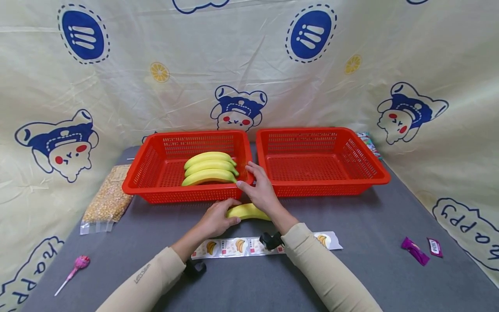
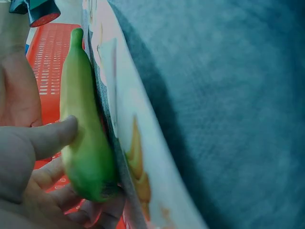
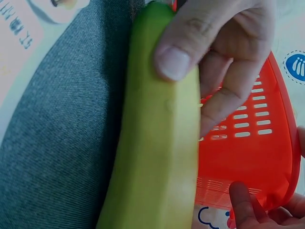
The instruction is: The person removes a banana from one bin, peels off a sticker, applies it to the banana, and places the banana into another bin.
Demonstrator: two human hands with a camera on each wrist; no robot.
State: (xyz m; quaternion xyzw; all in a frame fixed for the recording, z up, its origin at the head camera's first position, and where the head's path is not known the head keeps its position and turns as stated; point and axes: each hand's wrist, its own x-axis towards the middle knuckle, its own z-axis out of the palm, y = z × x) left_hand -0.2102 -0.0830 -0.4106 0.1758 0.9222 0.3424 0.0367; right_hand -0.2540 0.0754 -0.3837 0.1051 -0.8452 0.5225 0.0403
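Observation:
A single yellow banana (image 1: 247,211) lies on the grey table in front of the baskets. My left hand (image 1: 218,218) holds its left end; in the left wrist view the thumb (image 2: 59,136) presses one side while the fingers curl round the other. My right hand (image 1: 263,190) is over the banana with fingers spread, by the right front corner of the left red basket (image 1: 187,198). Whether it touches the rim is unclear. Three bananas (image 1: 210,167) lie side by side in that basket. Between my forearms and the banana runs a strip of banana stickers (image 1: 230,248), partly covered by the right wrist.
A second red basket (image 1: 308,187) stands to the right, beside the first. At left are a bag of yellow kernels (image 1: 109,195) and a pink lollipop (image 1: 82,261). A purple-wrapped sweet (image 1: 415,251) and a small packet (image 1: 435,247) lie at right. Printed cloth (image 1: 187,104) hangs behind.

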